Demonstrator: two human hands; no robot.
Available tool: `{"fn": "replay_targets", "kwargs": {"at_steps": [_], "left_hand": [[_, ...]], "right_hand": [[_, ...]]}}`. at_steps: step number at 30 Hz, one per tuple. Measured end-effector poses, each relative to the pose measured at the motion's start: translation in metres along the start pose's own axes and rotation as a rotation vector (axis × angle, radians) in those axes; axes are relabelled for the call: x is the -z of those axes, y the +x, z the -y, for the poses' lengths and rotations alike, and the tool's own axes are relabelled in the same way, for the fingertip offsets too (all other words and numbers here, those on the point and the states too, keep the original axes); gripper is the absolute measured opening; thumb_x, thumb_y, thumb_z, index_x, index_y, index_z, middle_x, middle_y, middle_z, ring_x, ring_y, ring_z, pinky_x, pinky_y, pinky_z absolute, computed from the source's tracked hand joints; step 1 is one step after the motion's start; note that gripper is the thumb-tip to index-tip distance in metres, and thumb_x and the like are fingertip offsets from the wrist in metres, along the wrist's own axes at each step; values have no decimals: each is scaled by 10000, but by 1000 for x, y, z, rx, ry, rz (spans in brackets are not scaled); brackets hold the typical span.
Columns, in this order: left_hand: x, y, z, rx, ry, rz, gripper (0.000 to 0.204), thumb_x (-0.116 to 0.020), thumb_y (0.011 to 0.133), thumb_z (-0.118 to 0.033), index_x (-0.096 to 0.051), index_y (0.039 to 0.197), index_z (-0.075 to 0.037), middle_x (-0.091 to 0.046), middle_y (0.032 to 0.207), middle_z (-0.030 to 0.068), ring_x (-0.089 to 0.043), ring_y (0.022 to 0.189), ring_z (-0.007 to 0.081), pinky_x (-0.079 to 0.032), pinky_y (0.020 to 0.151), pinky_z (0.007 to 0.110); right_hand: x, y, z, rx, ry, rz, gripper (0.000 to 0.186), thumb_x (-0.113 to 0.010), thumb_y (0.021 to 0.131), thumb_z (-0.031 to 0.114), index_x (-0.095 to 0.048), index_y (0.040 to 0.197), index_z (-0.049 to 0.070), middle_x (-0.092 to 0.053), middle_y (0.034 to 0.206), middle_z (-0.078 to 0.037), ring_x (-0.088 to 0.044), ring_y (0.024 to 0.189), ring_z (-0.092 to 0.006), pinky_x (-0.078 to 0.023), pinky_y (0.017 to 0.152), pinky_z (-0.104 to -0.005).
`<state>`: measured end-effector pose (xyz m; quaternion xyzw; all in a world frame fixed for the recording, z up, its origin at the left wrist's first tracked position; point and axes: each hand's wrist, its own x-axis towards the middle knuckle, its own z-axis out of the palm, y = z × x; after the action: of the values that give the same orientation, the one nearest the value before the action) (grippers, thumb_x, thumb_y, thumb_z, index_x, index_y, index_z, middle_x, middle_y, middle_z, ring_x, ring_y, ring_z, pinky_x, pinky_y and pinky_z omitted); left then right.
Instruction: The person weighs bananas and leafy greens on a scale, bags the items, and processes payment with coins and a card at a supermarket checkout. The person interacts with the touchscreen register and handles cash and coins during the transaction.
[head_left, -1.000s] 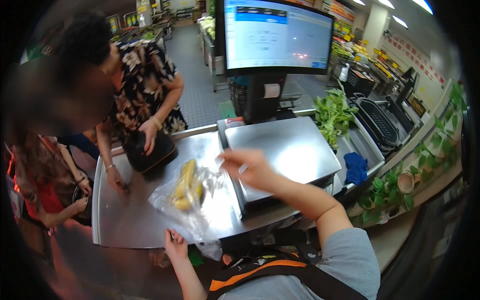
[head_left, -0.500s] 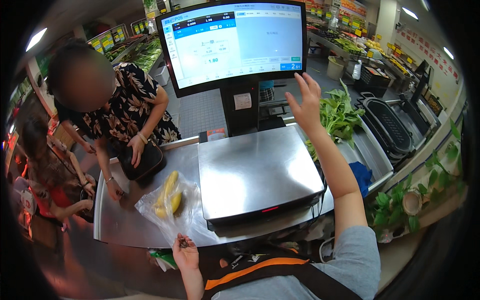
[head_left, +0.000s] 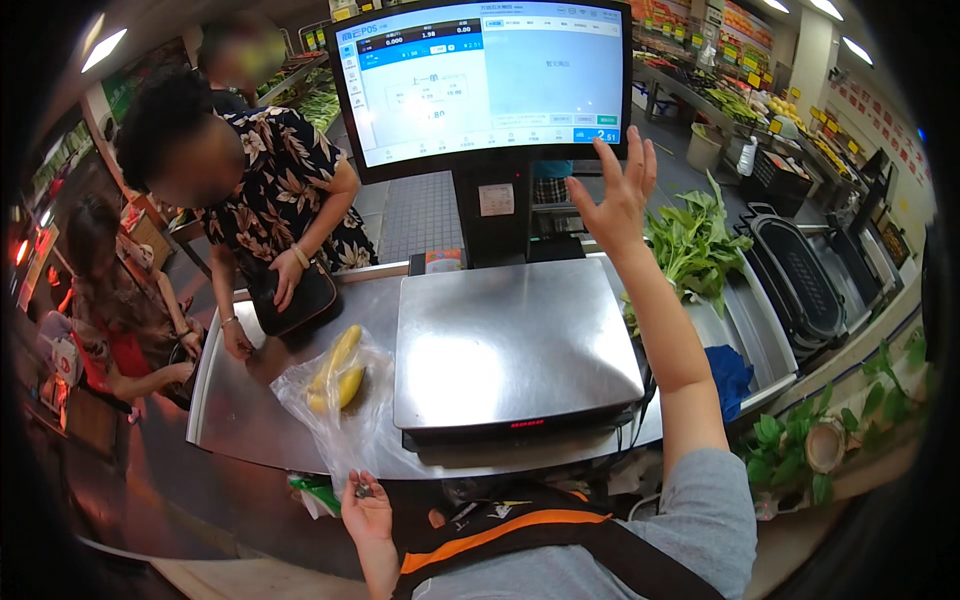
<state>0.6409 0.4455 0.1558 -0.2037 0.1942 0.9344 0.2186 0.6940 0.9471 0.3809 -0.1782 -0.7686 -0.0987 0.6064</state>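
My right hand [head_left: 620, 195] is raised at the lower right of the monitor [head_left: 480, 80], fingers spread with a fingertip at the screen's edge. My left hand [head_left: 365, 512] is palm up at the counter's front edge, fingers curled around small metal pieces, apparently coins. Beyond it, yellow bananas [head_left: 347, 385] lie in a clear plastic bag [head_left: 300, 400] on the steel counter [head_left: 225, 420]. A steel weighing scale [head_left: 518, 345] sits under the monitor, to the right of the bag.
A person in a floral top [head_left: 280, 170] leans over a black bag [head_left: 305, 305] at the left, with others behind. Leafy greens [head_left: 690, 250], blue cloth [head_left: 730, 385], stacked black baskets [head_left: 800, 280] and plants [head_left: 800, 450] line the right. Produce shelves [head_left: 730, 110] stand behind.
Since a second ago my right hand has risen from over the scale to the screen. My left hand shows small pieces in its palm. The camera view has shifted.
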Motion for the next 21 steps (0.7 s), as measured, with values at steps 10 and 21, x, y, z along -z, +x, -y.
{"fn": "replay_targets", "kwargs": {"at_steps": [10, 21], "left_hand": [[-32, 8, -10, -24, 124, -13, 134, -489, 904, -156, -561, 981, -74, -598, 885, 70, -553, 743, 183, -474, 636, 288], [-12, 6, -25, 110, 7, 133, 130, -479, 871, -131, -565, 939, -62, -540, 789, 60, -454, 645, 148, -396, 577, 288]], "right_hand": [[13, 1, 9, -47, 70, -55, 435, -660, 744, 265, -535, 1124, 94, -362, 1315, -181, -262, 1245, -381, -215, 1021, -460], [2, 25, 9, -6, -37, -38, 471, -640, 758, 342, -541, 1167, 129, -325, 1344, -187, -225, 1258, -393, -184, 1022, -489]]}}
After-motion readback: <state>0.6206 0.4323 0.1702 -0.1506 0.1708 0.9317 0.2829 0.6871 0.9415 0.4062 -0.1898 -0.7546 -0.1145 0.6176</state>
